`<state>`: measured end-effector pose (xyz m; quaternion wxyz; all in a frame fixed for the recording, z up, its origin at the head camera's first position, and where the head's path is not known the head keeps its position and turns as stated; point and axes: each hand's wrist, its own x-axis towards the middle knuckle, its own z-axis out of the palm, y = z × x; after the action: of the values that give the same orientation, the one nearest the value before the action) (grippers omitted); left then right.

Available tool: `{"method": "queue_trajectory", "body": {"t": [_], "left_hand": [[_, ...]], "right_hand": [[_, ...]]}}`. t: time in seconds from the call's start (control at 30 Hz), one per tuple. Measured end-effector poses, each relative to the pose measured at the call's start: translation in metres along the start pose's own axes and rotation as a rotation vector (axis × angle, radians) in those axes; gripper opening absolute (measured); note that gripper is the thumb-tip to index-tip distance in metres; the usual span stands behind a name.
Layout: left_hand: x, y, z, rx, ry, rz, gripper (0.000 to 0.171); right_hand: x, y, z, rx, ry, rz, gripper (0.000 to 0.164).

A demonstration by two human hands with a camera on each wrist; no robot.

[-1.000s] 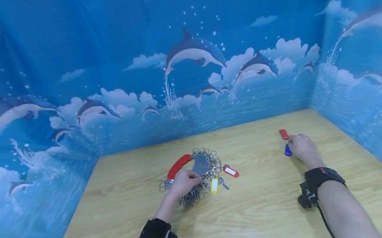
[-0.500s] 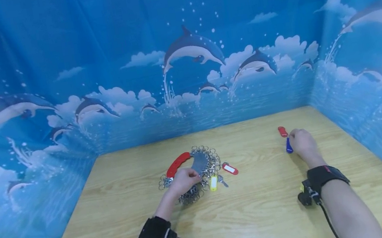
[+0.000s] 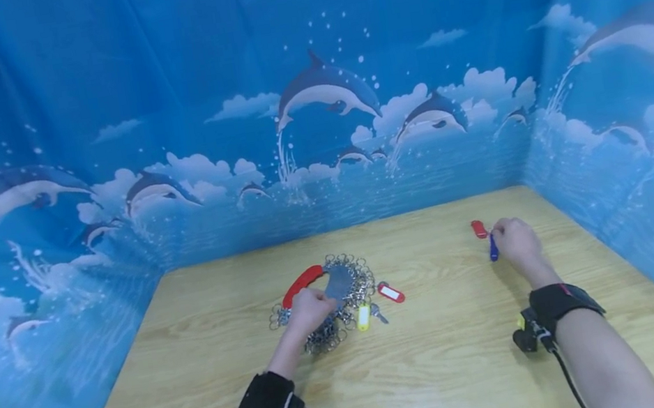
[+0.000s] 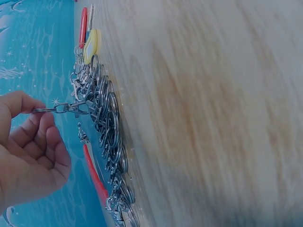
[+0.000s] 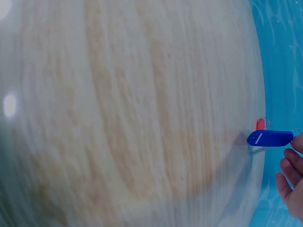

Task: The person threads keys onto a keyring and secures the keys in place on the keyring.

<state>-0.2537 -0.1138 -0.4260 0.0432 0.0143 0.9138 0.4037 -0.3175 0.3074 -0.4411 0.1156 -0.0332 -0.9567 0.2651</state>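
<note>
My left hand [image 3: 310, 310] pinches a key ring [image 4: 45, 110] between thumb and forefinger. That ring pulls its swivel clasp [image 4: 75, 108] out from a dense row of metal rings and clasps [image 4: 110, 118] on a large hoop with a red curved section [image 3: 303, 286]. At the far right of the table, my right hand [image 3: 517, 242] holds a blue key tag [image 5: 271, 138] by its small wire ring, and the tag hangs down from the fingertips. Just behind it lies a red key tag [image 3: 479, 229], partly covered by the blue one in the right wrist view.
Beside the hoop's right edge lie a yellow key tag [image 3: 364, 317], a key [image 3: 379, 314] and another red key tag [image 3: 391, 292] with a white label. A dolphin-print curtain [image 3: 227, 212] borders the wooden table [image 3: 441, 370] at the back and sides.
My right hand has shifted slightly, and the blue key tag has turned from face-on to nearly edge-on. My left hand keeps its pinch on the ring, almost still.
</note>
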Motion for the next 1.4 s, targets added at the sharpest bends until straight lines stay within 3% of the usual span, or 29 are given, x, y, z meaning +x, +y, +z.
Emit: {"method": "queue_trajectory", "body": {"t": [0.17, 0.37, 0.67, 0.87, 1.07, 1.4], "left_hand": [[0.000, 0.000, -0.001, -0.010, -0.018, -0.045, 0.040], [0.001, -0.001, 0.000, 0.010, -0.044, -0.026, 0.044], [0.001, 0.001, -0.003, 0.035, 0.028, -0.037, 0.047], [0.000, 0.001, -0.006, 0.029, 0.023, -0.049, 0.047], [-0.001, 0.000, -0.009, 0.017, -0.020, -0.076, 0.045], [-0.004, -0.004, -0.008, -0.128, -0.121, -0.061, 0.029]], "right_hand": [[0.000, 0.005, -0.002, -0.004, 0.019, 0.000, 0.028], [-0.001, 0.007, -0.006, -0.009, 0.027, -0.008, 0.029], [-0.002, 0.002, -0.013, 0.004, 0.040, -0.021, 0.028], [-0.004, -0.001, -0.014, 0.036, 0.063, -0.012, 0.030], [-0.005, -0.006, -0.014, 0.098, 0.121, -0.010, 0.030], [-0.007, -0.014, -0.014, 0.149, 0.075, -0.001, 0.032]]}}
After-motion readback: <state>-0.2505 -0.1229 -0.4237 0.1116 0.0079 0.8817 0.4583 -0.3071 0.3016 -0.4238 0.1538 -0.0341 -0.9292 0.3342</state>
